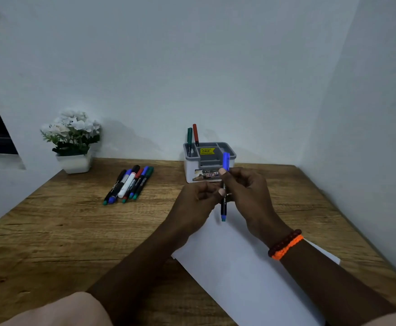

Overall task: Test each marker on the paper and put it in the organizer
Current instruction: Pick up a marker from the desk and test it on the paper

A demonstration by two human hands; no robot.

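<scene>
A blue marker [224,184] stands upright above the white paper [244,267], its blue cap on top. My right hand [246,191] grips its upper barrel just under the cap. My left hand [197,198] pinches the barrel lower down. Behind them stands the grey and white organizer [209,161], with a green marker [189,140] and a red marker [195,135] upright in its back left compartment. Several capped markers [128,184] lie side by side on the desk to the left.
A white pot of white flowers [73,140] stands at the back left of the wooden desk [74,231]. Walls close in the desk at the back and on the right. Beaded and orange bracelets [285,244] circle my right wrist.
</scene>
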